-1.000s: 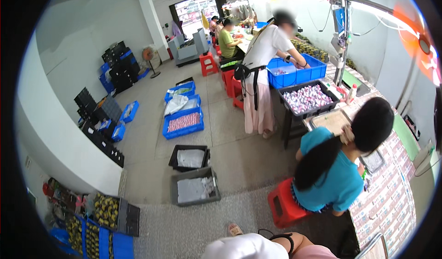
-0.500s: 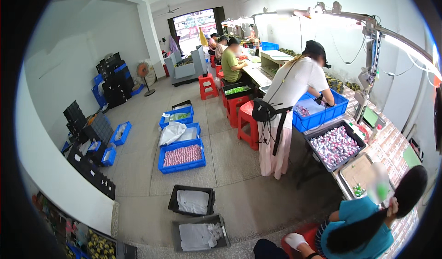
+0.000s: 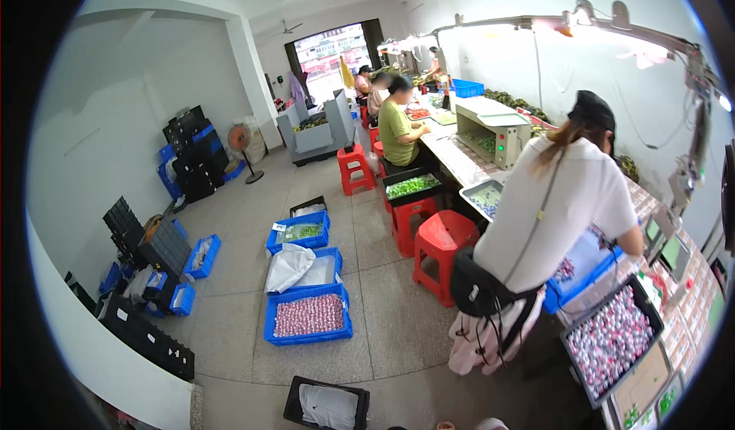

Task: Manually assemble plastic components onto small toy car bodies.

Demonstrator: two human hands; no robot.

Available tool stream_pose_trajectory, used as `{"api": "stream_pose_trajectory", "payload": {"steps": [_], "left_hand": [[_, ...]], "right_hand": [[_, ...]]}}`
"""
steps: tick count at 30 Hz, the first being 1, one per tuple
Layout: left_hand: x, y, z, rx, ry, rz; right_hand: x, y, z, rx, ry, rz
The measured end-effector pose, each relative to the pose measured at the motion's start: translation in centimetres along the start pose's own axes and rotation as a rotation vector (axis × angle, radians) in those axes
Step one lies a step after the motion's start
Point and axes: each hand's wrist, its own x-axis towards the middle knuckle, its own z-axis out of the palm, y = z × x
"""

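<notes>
Neither my left hand nor my right hand shows in the picture. Ahead on the right, a co-worker in a white shirt (image 3: 570, 208) bends over a blue crate (image 3: 563, 298) holding small pink-and-purple pieces; that person's hands are mostly hidden. Nearer along the bench lies a black tray (image 3: 577, 370) heaped with small pink, purple and white pieces (image 3: 615, 338). What these pieces are, I cannot make out. A few green pieces (image 3: 632, 415) lie at the bench's near end.
Red stools (image 3: 444, 235) line the bench's left side. On the floor stand a blue crate of pink pieces (image 3: 309, 340), a black tray with white cloth (image 3: 293, 405) and black bins (image 3: 153, 334). Farther off are a fan (image 3: 240, 138) and a seated co-worker in green (image 3: 398, 135).
My view has moved forward, so the co-worker in white appears larger. The seated person in teal and the nearest floor tray have left the picture at the bottom.
</notes>
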Motion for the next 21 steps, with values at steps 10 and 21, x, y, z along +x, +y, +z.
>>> {"api": "stream_pose_trajectory", "payload": {"steps": [10,21], "left_hand": [[19.0,4.5,-14.2,0.561,0.152,0.003],[45.7,9.3,-40.0,0.837,0.236,0.292]], "right_hand": [[22.7,-18.1,-54.1,0.718,0.211,-0.312],[41.0,3.8,-47.2,-0.223,-0.311,-0.052]]}}
